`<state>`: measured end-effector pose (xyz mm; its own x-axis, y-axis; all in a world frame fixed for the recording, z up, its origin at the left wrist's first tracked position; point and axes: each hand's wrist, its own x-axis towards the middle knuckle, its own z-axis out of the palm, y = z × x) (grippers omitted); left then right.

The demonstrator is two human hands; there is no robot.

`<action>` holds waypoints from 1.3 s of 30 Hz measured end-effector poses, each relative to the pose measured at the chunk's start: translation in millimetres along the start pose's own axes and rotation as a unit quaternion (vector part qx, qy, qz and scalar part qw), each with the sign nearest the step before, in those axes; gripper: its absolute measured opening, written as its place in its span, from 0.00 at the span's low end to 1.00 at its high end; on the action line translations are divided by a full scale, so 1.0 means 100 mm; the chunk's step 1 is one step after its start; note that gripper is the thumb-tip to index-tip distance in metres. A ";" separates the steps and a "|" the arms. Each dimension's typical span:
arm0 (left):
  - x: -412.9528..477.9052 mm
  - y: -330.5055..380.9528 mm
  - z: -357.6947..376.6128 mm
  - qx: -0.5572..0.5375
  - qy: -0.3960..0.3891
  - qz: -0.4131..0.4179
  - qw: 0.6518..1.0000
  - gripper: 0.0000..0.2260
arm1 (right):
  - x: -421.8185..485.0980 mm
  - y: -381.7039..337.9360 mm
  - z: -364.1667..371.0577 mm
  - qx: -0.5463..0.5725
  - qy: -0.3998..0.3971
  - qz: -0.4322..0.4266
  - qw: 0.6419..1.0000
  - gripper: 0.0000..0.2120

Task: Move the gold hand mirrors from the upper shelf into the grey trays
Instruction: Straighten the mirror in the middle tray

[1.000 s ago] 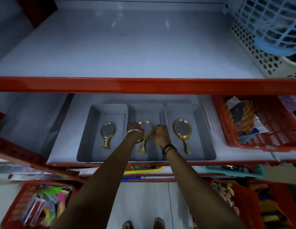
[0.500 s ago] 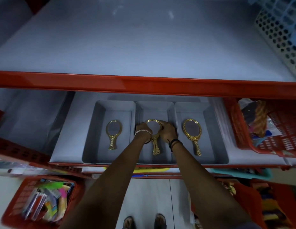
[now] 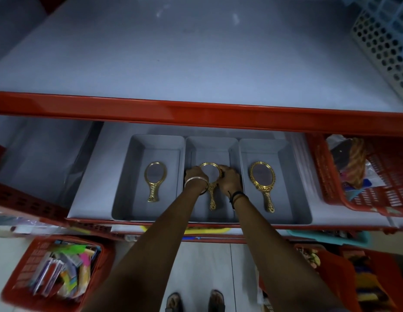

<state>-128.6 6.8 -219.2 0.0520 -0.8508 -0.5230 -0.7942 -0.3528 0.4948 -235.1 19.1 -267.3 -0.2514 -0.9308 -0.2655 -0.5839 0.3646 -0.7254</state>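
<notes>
Three grey trays stand side by side on the lower shelf: a left tray (image 3: 133, 176), a middle tray (image 3: 210, 145) and a right tray (image 3: 292, 181). Each holds one gold hand mirror lying flat, handle toward me. The left mirror (image 3: 154, 180) and right mirror (image 3: 262, 183) lie untouched. My left hand (image 3: 195, 176) and my right hand (image 3: 228, 179) grip the round frame of the middle mirror (image 3: 211, 192) from either side, inside the middle tray. The upper shelf (image 3: 196, 64) shows no mirrors.
A red shelf rail (image 3: 196, 113) crosses in front of the upper shelf. A red basket (image 3: 362, 176) with packets sits right of the trays, a white perforated basket (image 3: 385, 46) is on the upper shelf's right, and another red basket (image 3: 54, 271) of packets stands below left.
My right hand closed in from the mirror's right side onto its frame, so both hands now hold the middle mirror. The camera view shifted slightly; the other mirrors stayed put.
</notes>
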 end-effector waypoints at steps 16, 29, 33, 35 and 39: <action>0.00 0.00 0.02 0.009 0.018 0.004 1.000 0.15 | 0.01 0.05 0.06 0.011 0.011 0.011 1.000 0.18; -0.11 0.01 -0.16 0.036 0.040 0.036 0.998 0.16 | -0.12 -0.08 0.03 -0.036 0.048 0.036 0.998 0.12; -0.20 -0.08 -0.53 -0.033 0.141 0.111 0.983 0.12 | -0.35 -0.41 0.00 -0.009 0.113 -0.017 0.993 0.17; -0.20 -0.24 -0.75 -0.090 0.184 0.127 0.971 0.13 | -0.49 -0.63 0.04 0.035 0.117 -0.068 0.990 0.18; -0.12 -0.68 -1.14 -0.088 0.200 0.070 0.973 0.15 | -0.66 -1.05 0.26 0.080 0.070 -0.104 0.989 0.15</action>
<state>-6.1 -4.1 -167.2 0.2105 -0.9662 -0.1486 -0.6956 -0.2548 0.6718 -137.0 41.8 -190.6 -0.2491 -0.9683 -0.0176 -0.5075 0.1460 -0.8492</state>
